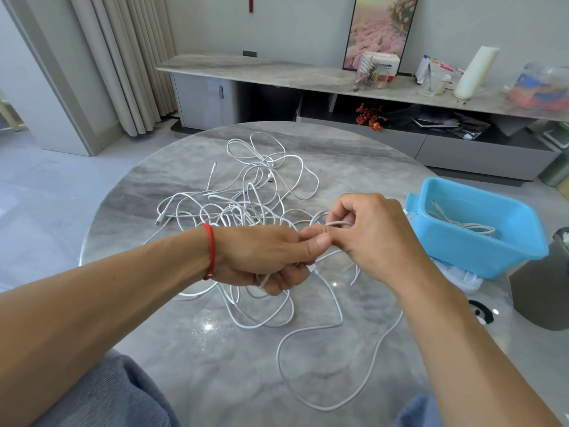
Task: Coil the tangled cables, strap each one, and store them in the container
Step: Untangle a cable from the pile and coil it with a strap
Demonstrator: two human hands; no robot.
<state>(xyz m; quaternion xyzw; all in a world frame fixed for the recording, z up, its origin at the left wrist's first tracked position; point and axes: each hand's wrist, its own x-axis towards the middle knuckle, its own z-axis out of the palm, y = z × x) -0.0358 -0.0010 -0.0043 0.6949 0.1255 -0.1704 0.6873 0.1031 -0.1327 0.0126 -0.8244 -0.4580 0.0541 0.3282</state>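
- Two hands meet above the bench [147, 186]: the left hand [261, 257] has its fingers curled round a few white strands, and the right hand [369, 235] pinches a short length of cable [337, 224] between thumb and fingertips.
- Most of the tangled cables [246, 195] lie just beyond the hands; loose loops trail toward the near edge.
- Risk, as I judge it: pulling now could tighten a knot or drag the heap off the edge.
- One blue container [480, 254] sits at the right edge, already holding a cable; it overhangs slightly and may tip if snagged.
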